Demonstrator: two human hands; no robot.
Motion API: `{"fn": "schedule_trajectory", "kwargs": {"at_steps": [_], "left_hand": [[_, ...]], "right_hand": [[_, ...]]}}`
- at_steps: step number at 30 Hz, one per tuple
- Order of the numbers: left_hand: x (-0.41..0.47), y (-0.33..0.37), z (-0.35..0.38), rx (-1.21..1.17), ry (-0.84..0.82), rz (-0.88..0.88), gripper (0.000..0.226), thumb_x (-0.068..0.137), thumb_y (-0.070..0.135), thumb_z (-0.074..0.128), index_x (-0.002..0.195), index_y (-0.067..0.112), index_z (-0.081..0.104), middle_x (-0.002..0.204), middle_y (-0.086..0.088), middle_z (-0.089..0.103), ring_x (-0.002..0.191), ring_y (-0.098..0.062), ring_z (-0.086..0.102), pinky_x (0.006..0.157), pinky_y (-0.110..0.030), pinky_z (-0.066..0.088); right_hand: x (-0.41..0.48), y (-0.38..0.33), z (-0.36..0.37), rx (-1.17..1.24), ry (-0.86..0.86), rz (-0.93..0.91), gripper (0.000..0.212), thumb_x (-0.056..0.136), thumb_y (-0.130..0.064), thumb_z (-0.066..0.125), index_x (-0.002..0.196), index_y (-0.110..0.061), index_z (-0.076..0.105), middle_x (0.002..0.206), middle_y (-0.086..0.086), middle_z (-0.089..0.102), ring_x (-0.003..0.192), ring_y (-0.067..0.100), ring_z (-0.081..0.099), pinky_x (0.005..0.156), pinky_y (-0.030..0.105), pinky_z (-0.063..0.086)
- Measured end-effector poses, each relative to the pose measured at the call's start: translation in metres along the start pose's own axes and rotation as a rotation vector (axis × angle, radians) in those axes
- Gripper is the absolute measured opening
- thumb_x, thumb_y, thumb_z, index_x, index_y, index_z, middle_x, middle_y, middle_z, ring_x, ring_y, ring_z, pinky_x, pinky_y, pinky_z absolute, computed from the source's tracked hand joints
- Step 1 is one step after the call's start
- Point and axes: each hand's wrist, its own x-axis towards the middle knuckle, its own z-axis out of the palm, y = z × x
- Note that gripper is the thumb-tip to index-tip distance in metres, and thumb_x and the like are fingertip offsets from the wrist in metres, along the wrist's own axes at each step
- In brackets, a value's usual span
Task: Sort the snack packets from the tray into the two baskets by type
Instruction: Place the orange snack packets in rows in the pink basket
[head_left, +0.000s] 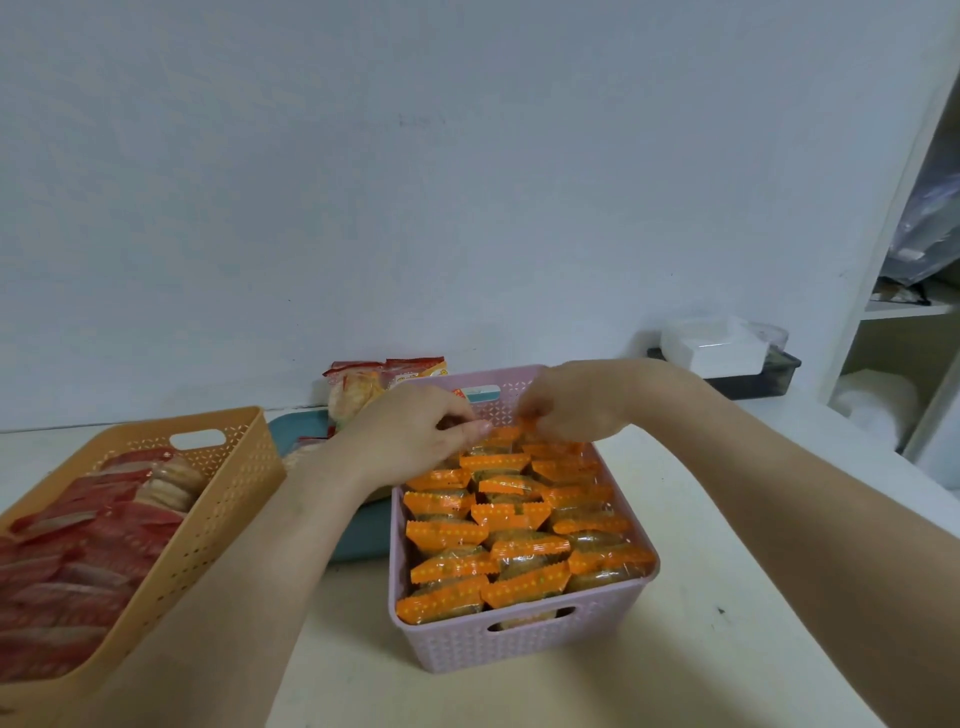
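A: We had both hands over the far end of the pale pink perforated plastic basket (519, 644), which stood on the white table (727, 597). It was packed with rows of orange-edged clear snack packets (514, 514) standing on edge.

B: And our left hand (415, 434)?

A: Its fingers were curled in, thumb against fingertips, low over the back row. We could not tell whether it pinched a packet or only pressed on them.

B: Our right hand (576, 402)?

A: Its fingers were closed on the crimped orange edge of one packet (530, 426) at the far rim of the pink basket, just beside the left hand.

B: Where were the other snacks?

A: The red-wrapped snack packets (78, 561) filled the orange perforated plastic basket (228, 499) to our left. Between and behind the two baskets lay the teal plastic tray (291, 428), with a few red and yellow packets (384, 379) at its far end near the wall (363, 182).
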Motion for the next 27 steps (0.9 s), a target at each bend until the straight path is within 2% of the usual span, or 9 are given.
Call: {"fn": "schedule_trajectory", "kwargs": {"at_steps": [2, 4, 10, 12, 16, 19, 21, 23, 27], "left_hand": [[-0.002, 0.001, 0.0, -0.022, 0.003, 0.005, 0.036, 0.096, 0.052, 0.041, 0.117, 0.035, 0.065, 0.11, 0.021, 0.064, 0.097, 0.001, 0.057, 0.08, -0.023, 0.046], [-0.003, 0.001, 0.004, -0.006, -0.031, 0.045, 0.034, 0.097, 0.053, 0.036, 0.103, 0.037, 0.066, 0.094, 0.02, 0.066, 0.084, 0.002, 0.058, 0.074, -0.023, 0.042], [-0.009, 0.007, 0.01, 0.017, -0.05, 0.08, 0.031, 0.099, 0.049, 0.037, 0.074, 0.043, 0.055, 0.066, 0.013, 0.057, 0.065, -0.001, 0.055, 0.061, -0.023, 0.039], [-0.011, 0.012, 0.009, -0.038, -0.044, 0.056, 0.038, 0.099, 0.049, 0.035, 0.074, 0.033, 0.058, 0.061, 0.011, 0.053, 0.059, -0.003, 0.051, 0.059, -0.025, 0.039], [-0.004, 0.003, -0.007, -0.257, 0.415, -0.139, 0.026, 0.1, 0.032, 0.045, 0.112, 0.026, 0.068, 0.095, 0.018, 0.065, 0.088, 0.0, 0.058, 0.073, -0.018, 0.041], [0.013, -0.026, -0.025, -0.299, 0.69, -0.387, 0.025, 0.095, 0.016, 0.051, 0.115, 0.025, 0.064, 0.102, 0.01, 0.064, 0.092, -0.008, 0.058, 0.07, -0.014, 0.04], [0.027, -0.051, -0.029, -0.264, 0.587, -0.542, 0.029, 0.089, 0.012, 0.055, 0.115, 0.023, 0.062, 0.102, 0.003, 0.064, 0.092, -0.015, 0.059, 0.07, -0.023, 0.043], [0.043, -0.076, -0.027, -0.228, 0.305, -0.58, 0.036, 0.084, 0.015, 0.062, 0.12, 0.021, 0.061, 0.116, -0.004, 0.065, 0.105, -0.022, 0.06, 0.085, -0.03, 0.047], [0.062, -0.102, -0.009, 0.158, -0.387, -0.391, 0.087, 0.076, 0.036, 0.077, 0.147, 0.042, 0.027, 0.154, 0.004, 0.032, 0.139, -0.024, 0.034, 0.112, -0.045, 0.032]], "right_hand": [[-0.001, 0.002, 0.002, 0.066, -0.018, 0.017, 0.036, 0.102, -0.037, 0.036, 0.116, -0.016, 0.062, 0.104, -0.004, 0.062, 0.099, 0.017, 0.058, 0.086, 0.029, 0.044], [0.0, 0.006, 0.008, 0.126, 0.019, 0.019, 0.044, 0.101, -0.045, 0.033, 0.114, -0.017, 0.063, 0.105, -0.003, 0.064, 0.098, 0.016, 0.06, 0.089, 0.031, 0.047], [-0.011, 0.008, 0.028, 0.128, 0.194, -0.017, 0.04, 0.102, -0.042, 0.034, 0.102, -0.016, 0.065, 0.097, -0.001, 0.066, 0.084, 0.014, 0.061, 0.067, 0.021, 0.046], [-0.014, 0.009, 0.024, 0.157, 0.175, -0.038, 0.04, 0.101, -0.044, 0.036, 0.114, -0.019, 0.065, 0.106, -0.003, 0.066, 0.092, 0.014, 0.063, 0.079, 0.027, 0.053], [-0.004, 0.02, -0.006, 0.293, 0.333, -0.046, 0.032, 0.098, -0.034, 0.048, 0.119, -0.018, 0.066, 0.112, -0.006, 0.067, 0.101, 0.013, 0.062, 0.087, 0.028, 0.048], [0.016, 0.027, -0.034, 0.644, 0.436, -0.005, 0.024, 0.096, -0.026, 0.054, 0.114, -0.017, 0.067, 0.103, -0.001, 0.071, 0.1, 0.017, 0.066, 0.078, 0.024, 0.048], [0.038, 0.028, -0.045, 0.792, 0.378, 0.046, 0.027, 0.095, -0.028, 0.055, 0.119, -0.021, 0.063, 0.108, 0.001, 0.07, 0.102, 0.018, 0.066, 0.082, 0.028, 0.048], [0.069, 0.029, -0.05, 0.743, 0.259, 0.092, 0.039, 0.093, -0.033, 0.059, 0.131, -0.027, 0.054, 0.118, 0.001, 0.065, 0.106, 0.019, 0.064, 0.092, 0.035, 0.049], [0.124, 0.027, -0.046, 0.557, -0.069, 0.17, 0.08, 0.085, -0.034, 0.071, 0.148, -0.041, 0.023, 0.147, 0.003, 0.045, 0.123, 0.028, 0.053, 0.097, 0.048, 0.049]]}}
